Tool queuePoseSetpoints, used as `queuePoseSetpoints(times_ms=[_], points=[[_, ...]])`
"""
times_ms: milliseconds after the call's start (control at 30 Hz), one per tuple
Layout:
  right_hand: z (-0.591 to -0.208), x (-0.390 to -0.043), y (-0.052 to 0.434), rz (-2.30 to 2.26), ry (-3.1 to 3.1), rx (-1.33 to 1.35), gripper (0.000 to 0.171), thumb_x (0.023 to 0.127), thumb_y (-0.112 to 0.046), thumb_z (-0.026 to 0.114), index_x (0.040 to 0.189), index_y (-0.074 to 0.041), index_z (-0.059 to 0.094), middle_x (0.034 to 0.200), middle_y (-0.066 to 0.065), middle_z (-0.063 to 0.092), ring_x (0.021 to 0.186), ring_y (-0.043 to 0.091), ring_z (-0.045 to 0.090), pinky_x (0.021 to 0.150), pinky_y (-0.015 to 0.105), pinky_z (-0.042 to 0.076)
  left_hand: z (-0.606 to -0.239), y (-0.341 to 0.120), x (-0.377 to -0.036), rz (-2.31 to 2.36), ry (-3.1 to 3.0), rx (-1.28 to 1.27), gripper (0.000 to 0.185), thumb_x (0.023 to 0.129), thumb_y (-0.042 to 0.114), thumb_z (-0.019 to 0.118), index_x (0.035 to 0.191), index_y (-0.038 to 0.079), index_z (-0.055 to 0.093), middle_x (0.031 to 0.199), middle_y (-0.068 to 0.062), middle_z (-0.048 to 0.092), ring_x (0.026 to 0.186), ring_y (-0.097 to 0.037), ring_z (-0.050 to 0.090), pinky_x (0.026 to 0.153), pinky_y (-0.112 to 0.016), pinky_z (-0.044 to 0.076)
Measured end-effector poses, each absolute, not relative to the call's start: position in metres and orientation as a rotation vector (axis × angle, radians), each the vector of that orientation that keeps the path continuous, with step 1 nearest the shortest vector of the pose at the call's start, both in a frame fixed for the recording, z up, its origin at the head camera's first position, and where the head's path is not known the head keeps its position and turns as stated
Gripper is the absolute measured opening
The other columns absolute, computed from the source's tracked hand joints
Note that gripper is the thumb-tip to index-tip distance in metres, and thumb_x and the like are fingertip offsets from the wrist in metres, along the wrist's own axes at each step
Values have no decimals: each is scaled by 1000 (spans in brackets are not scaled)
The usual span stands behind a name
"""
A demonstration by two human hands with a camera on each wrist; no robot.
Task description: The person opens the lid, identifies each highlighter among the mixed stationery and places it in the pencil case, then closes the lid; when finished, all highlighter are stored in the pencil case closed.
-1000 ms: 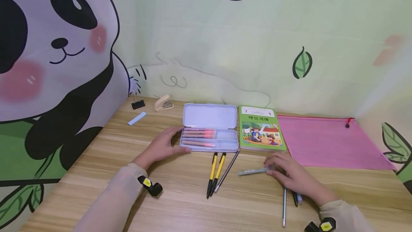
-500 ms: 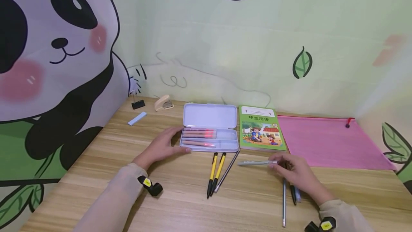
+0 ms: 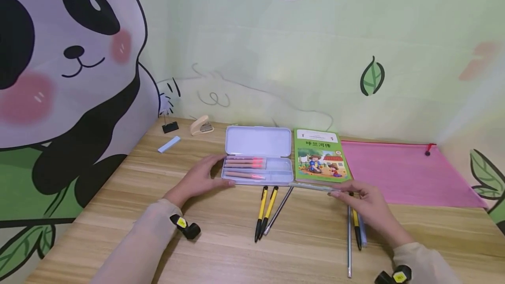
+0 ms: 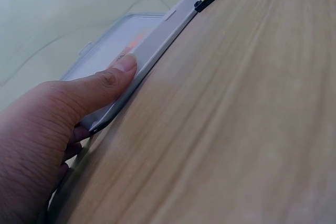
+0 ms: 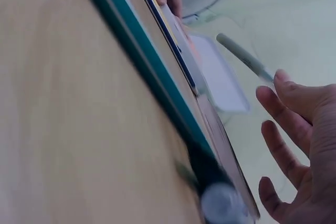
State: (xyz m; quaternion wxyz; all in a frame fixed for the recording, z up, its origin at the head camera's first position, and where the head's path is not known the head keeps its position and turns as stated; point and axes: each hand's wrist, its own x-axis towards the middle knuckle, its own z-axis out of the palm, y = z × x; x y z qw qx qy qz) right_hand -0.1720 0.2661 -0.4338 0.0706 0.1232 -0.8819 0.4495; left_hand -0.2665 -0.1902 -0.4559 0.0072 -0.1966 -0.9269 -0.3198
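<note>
My left hand [image 3: 199,179] grips the left end of an open pale-lilac pencil case [image 3: 258,141]; in the left wrist view its thumb [image 4: 113,80] presses the front wall. Several pink-ended pens [image 3: 244,162] lie in the case's left compartments. Between thumb and forefinger, my right hand [image 3: 368,203] pinches one end of a slim grey pen [image 5: 244,56]. In the head view, that pen's far tip reaches the case's front right corner. The right hand's other fingers are spread in the right wrist view.
Two yellow-black pens [image 3: 269,212] and a grey pencil [image 3: 279,211] lie before the case. Another pencil [image 3: 349,244] and yellow-black pen [image 3: 357,227] lie under the right hand. Behind are a green book [image 3: 321,157], pink zip pouch [image 3: 410,174], stapler [image 3: 201,126] and binder clip [image 3: 170,127].
My right hand has lifted the grey pen off the table and moved it away from me towards the pencil case's front right corner. The left hand has stayed in place.
</note>
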Motion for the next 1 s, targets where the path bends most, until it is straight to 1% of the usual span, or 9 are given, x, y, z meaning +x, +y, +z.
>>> queuePoseSetpoints(times_ms=[33,133,233,267,433,667,867,933,1000], points=[[-432,-172,262,1345,-2646,383,18,93,-34,74,104,-21,79,99,-9,75,88,15,61,70,27,48,-456,-190,-267,-998,-2899,-615,102,73,74,74,153,19,43,155,-7,43,144,-30,37,118,-54,29],[-427,-175,246,1297,-2619,452,16,91,-33,76,101,-22,79,93,-12,74,84,12,64,68,26,51,-454,-190,-266,-994,-2906,-607,102,74,74,74,153,19,42,156,-7,43,144,-30,36,118,-54,29],[-421,-181,224,1249,-2574,557,14,91,-30,77,102,-21,79,91,-13,74,81,9,67,64,26,53,-453,-191,-265,-995,-2906,-605,101,74,72,74,153,18,42,156,-7,43,145,-31,36,118,-54,28],[-418,-184,217,1239,-2561,594,14,91,-29,77,102,-21,79,92,-13,75,84,8,69,68,27,55,-454,-191,-265,-995,-2906,-606,100,75,71,75,153,18,42,156,-7,43,145,-31,36,118,-54,28],[-405,-198,183,1221,-2555,682,16,92,-31,75,104,-20,78,90,-12,75,79,9,68,62,27,56,-456,-191,-267,-989,-2896,-622,99,75,70,75,153,19,43,155,-7,43,144,-30,36,118,-54,29],[-404,-215,150,1274,-2649,698,16,95,-29,72,104,-17,77,87,2,74,72,14,63,60,26,53,-458,-188,-267,-989,-2888,-627,101,73,72,75,152,18,44,154,-8,45,143,-30,38,118,-54,29],[-417,-222,134,1204,-2697,728,14,95,-28,73,102,-17,78,81,-5,70,67,12,56,56,25,49,-457,-189,-267,-1004,-2884,-624,101,72,74,75,152,19,44,154,-6,45,143,-29,38,117,-53,30],[-419,-225,129,1181,-2689,730,15,95,-27,73,103,-15,78,83,-7,71,69,10,58,58,25,51,-457,-189,-267,-1010,-2879,-624,101,72,74,75,152,20,44,154,-6,45,143,-29,38,117,-53,30],[-421,-227,124,1134,-2676,747,17,96,-25,71,106,-13,79,88,-5,73,73,9,60,61,25,52,-457,-190,-267,-1017,-2875,-625,101,72,74,75,152,20,45,154,-6,45,143,-29,38,117,-54,30]])
